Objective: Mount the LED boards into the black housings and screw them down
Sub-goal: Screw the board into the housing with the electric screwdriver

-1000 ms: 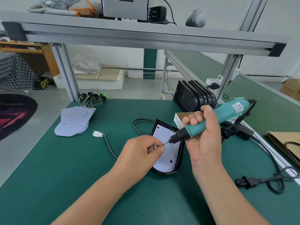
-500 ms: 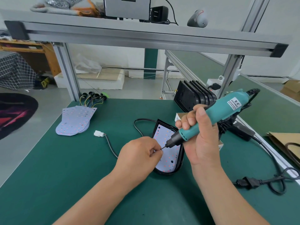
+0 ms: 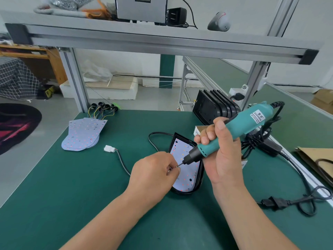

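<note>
Right hand (image 3: 223, 159) wrapped round the teal plastic screwdriver (image 3: 234, 130), bit slanting down-left; left hand (image 3: 153, 175) pinches a tiny screw (image 3: 177, 166) at its tip. Just beneath, the pale LED board (image 3: 185, 175) sits in its glossy black housing (image 3: 200, 179), long axis running away, rounded end nearest. Open green mat (image 3: 72, 195) left; spare boards (image 3: 82, 134) well apart, at the far corner.

We see a bright, evenly lit scene under soft, diffuse light from overhead, with no hard glare. The far wall (image 3: 306, 24) is almost washed out to white. The bench (image 3: 72, 195) carries only faint, blurred shadows beneath the forearms. The left hand (image 3: 153, 175) and right hand (image 3: 223, 159) are sharp. The overhead beam (image 3: 162, 42) bows with wide-angle distortion, and the corners smear slightly.
</note>
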The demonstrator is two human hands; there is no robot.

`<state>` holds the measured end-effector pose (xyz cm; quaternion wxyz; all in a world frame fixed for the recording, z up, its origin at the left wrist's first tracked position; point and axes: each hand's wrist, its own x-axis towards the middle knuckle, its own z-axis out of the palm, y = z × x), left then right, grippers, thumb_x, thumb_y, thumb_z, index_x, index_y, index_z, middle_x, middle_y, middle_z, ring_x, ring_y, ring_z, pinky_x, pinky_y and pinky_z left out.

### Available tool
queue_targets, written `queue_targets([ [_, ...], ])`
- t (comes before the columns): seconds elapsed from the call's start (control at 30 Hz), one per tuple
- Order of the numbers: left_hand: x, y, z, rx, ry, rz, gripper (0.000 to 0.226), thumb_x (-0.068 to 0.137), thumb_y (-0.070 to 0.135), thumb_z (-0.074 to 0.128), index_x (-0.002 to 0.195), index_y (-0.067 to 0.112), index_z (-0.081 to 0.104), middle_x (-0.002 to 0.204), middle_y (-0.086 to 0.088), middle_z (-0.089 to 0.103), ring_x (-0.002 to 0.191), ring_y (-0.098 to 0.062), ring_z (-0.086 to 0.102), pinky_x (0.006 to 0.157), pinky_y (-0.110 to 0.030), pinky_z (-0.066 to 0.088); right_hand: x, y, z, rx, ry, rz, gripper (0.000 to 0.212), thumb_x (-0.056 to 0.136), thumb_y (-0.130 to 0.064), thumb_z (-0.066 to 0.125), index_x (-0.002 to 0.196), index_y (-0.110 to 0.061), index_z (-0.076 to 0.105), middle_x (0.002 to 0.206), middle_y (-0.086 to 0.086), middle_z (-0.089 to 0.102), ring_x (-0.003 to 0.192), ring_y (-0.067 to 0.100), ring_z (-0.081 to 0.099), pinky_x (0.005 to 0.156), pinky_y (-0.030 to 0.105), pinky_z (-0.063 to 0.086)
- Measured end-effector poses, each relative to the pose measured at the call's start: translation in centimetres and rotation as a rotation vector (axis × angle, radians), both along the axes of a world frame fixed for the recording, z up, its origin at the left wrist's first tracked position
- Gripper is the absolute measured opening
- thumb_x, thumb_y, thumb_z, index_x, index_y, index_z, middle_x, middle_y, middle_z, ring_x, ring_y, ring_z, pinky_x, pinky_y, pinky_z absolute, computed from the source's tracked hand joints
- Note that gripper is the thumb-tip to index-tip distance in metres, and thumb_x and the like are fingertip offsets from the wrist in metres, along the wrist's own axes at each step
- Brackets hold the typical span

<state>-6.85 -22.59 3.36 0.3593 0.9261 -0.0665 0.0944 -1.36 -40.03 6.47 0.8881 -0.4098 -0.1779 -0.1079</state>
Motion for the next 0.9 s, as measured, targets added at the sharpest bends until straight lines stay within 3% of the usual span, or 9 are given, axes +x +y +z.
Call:
queue_targets([
  [0.2,0.04,-0.04,-0.11,0.026,-0.017,-0.003,0.014,0.095,0.032,0.068,0.082,0.032,0.063,0.086,0.041,0.051,0.066,-0.005,0.050,0.060,-0.025,0.036,-0.05,0.26,0.09,0.062,0.054,0.000,0.014,0.096,-0.025,0.070,0.094,-0.019,0.058,0.074,-0.001,0.043,0.062,0.014,0.047,0.070,0.032,0.052],
  [0.43,0.12,-0.14,-0.51,0.017,-0.024,0.016,0.027,0.094,0.038,0.070,0.073,0.039,0.053,0.086,0.043,0.050,0.072,0.001,0.051,0.060,-0.024,0.032,-0.03,0.39,0.01,0.091,0.086,-0.022,0.011,0.101,-0.019,0.063,0.092,-0.020,0.058,0.072,-0.002,0.044,0.061,0.014,0.046,0.069,0.031,0.052],
  [0.77,0.29,-0.13,-0.64,0.007,-0.047,0.020,0.015,0.095,0.044,0.068,0.083,0.038,0.060,0.089,0.044,0.049,0.078,0.006,0.051,0.060,-0.022,0.031,0.36,0.07,-0.17,0.146,0.122,-0.032,0.012,0.099,-0.022,0.068,0.097,-0.017,0.057,0.071,-0.002,0.046,0.061,0.014,0.047,0.068,0.031,0.052],
  [0.9,0.18,-0.12,-0.66,-0.015,-0.042,0.012,0.009,0.094,0.046,0.069,0.090,0.045,0.061,0.088,0.044,0.050,0.078,0.006,0.052,0.062,-0.024,0.035,0.38,-0.05,-0.29,0.162,0.131,-0.029,0.011,0.100,-0.023,0.067,0.096,-0.017,0.058,0.071,-0.003,0.046,0.061,0.014,0.048,0.069,0.031,0.053],
])
